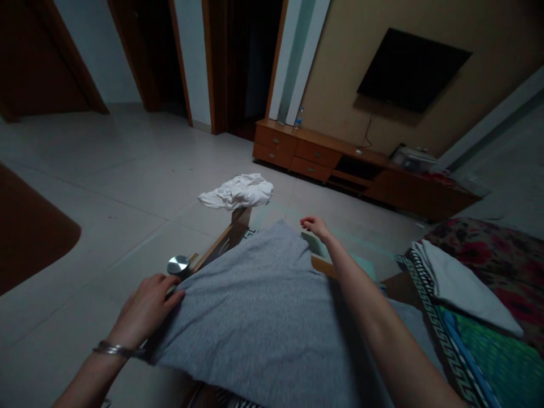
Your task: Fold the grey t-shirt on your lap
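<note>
A grey cloth (pixel 259 317) lies spread over a low glass-topped table (pixel 225 238). My left hand (pixel 147 306), with a bracelet on the wrist, rests on the cloth's near left edge, fingers curled over it. My right hand (pixel 315 225) is stretched to the cloth's far right corner, fingers bent and pinching at the edge there. A crumpled white cloth (pixel 238 191) sits at the table's far end.
A round metal lid or knob (pixel 178 264) sits by my left hand. A folded white cloth (pixel 463 286) lies on a patterned, flowered sofa (pixel 488 255) to the right. A wooden TV cabinet (pixel 340 158) and wall-mounted TV (pixel 412 68) stand beyond; tiled floor lies left.
</note>
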{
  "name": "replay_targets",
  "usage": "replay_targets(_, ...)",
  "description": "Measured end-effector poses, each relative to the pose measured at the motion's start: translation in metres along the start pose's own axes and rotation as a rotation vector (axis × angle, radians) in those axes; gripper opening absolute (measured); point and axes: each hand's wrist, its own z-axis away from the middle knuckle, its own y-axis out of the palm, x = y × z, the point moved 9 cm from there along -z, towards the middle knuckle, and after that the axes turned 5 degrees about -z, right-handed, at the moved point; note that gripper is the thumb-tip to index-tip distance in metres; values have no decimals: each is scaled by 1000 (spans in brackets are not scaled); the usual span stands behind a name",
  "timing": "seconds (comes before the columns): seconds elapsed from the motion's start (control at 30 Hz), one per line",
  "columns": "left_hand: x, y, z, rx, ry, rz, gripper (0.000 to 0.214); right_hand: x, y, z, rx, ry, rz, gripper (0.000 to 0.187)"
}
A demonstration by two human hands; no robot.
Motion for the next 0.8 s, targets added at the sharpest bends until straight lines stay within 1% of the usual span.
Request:
replay_targets(0.03,-16,-7,-5,-58,48,-36,43,-8,-10,15,35,19,-2,21)
replay_targets(0.07,-37,-11,-12,-95,115,-33,45,-16,-18,30,72,36,0,22)
replay_targets(0.1,-62,-11,-20,-107,196,2,46,-22,-24,45,106,53,7,23)
replay_targets(0.13,-90,-6,-28,-80,291,58,46,-28,-27,58,133,70,20,22)
replay_targets(0.17,-118,2,-37,-45,369,91,46,-33,-28,70,151,88,39,20)
replay_targets(0.2,-142,11,-47,-24,419,92,44,-36,-26,79,153,104,62,19)
replay_targets(0.23,-161,23,-57,-6,444,66,42,-38,-22,86,138,119,89,17)
replay_targets(0.27,-176,38,-67,14,445,14,40,-38,-17,91,109,129,117,16)
replay_targets(0.3,-184,53,-75,34,425,-46,39,-36,-11,96,72,134,145,15)
replay_targets(0.37,-191,79,-86,43,389,-153,41,-28,4,106,-12,133,188,12)
replay_targets(0.4,-190,88,-88,24,385,-189,42,-20,12,113,-63,114,205,11)
replay_targets(0.43,-189,94,-89,-4,392,-211,44,-9,20,122,-111,62,221,12)
replay_targets(0.47,-188,98,-88,-36,405,-224,46,5,30,132,-137,-31,235,14)
replay_targets(0.5,-186,99,-86,-62,419,-232,47,21,43,143,-123,-161,244,16)
replay_targets(0.53,-185,101,-85,-74,427,-238,48,38,58,157,-63,-309,248,19)
replay_targets(0.57,-183,101,-84,-78,427,-244,48,51,74,172,33,-450,241,22)
replay_targets(0.6,-182,101,-83,-81,425,-248,48,60,88,185,139,-553,222,26)
replay_targets(0.63,-183,100,-83,-84,424,-250,48,62,95,193,215,-595,193,30)
replay_targets(0.67,-183,99,-82,-88,424,-251,48,60,93,194,220,-585,163,33)
replay_targets(0.7,-184,98,-82,-92,424,-250,48,55,84,189,156,-538,143,35)
replay_targets(0.73,-184,97,-83,-96,424,-247,48,48,71,180,55,-474,142,35)
replay_targets(0.8,-185,97,-83,-103,425,-239,47,33,42,158,-138,-346,216,34)
